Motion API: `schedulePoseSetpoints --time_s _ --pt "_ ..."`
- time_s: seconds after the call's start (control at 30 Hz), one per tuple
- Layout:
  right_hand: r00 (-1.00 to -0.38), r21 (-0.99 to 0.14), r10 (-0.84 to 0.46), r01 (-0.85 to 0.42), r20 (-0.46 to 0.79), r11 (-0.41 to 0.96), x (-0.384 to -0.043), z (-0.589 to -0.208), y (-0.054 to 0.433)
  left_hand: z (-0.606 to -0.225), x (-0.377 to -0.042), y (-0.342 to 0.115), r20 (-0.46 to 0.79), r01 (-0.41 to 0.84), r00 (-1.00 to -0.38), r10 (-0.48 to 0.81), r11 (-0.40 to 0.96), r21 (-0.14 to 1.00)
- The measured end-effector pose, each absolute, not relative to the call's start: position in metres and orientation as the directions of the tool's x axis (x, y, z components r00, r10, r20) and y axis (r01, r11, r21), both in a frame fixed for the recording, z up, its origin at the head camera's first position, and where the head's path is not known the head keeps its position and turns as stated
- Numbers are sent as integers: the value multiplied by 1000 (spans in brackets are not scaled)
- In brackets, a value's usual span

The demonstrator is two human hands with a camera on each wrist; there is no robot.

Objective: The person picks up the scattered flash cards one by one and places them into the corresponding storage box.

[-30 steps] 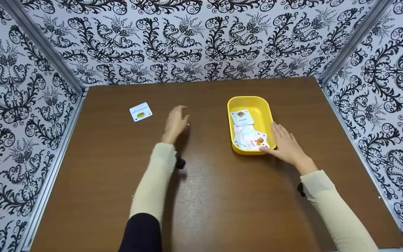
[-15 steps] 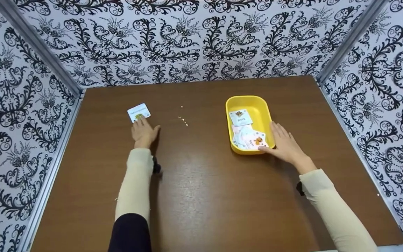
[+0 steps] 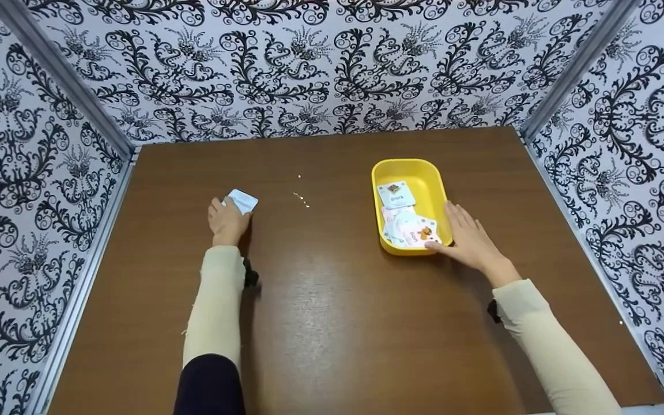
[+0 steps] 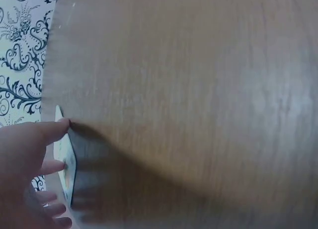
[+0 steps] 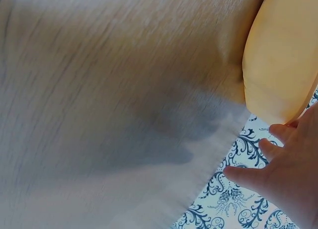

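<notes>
At the left of the table my left hand pinches a small card with rounded corners, thumb on one edge and fingertips on the other. In the left wrist view that card looks tilted, seen nearly edge-on. The fingers cover part of it, and its picture is hidden in the head view. My right hand rests with straight fingers along the right side of a yellow plastic tray, the thumb over its near rim. Inside lie several picture cards, among them a "pork" card and a "lion" card.
Tiny pale crumbs dot the brown table between the left hand and the tray. Patterned walls with grey metal corner posts enclose the table at the back and both sides.
My left hand has moved left from mid-table to the burger card and gripped it; the card has turned and shifted slightly right. My right hand stays at the tray.
</notes>
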State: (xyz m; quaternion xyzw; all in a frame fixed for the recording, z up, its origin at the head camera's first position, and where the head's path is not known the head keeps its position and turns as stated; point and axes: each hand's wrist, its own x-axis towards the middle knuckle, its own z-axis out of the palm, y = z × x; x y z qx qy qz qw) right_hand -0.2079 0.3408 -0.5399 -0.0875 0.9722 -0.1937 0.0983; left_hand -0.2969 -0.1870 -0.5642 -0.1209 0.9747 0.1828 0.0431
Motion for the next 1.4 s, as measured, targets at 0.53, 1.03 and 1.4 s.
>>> schedulePoseSetpoints --time_s 0.53,1.03,1.4 --pt "-960 -390 -205 -119 -188 913 -208 -540 342 -547 -304 -180 -125 -278 -959 -253 766 579" --pt "-960 -384 -215 -134 -178 913 -208 -539 342 -499 -314 -107 14 -91 -989 -149 671 736" --pt "-961 -401 -206 -117 -186 908 -208 -537 340 -475 -308 2 82 143 -988 127 598 789"
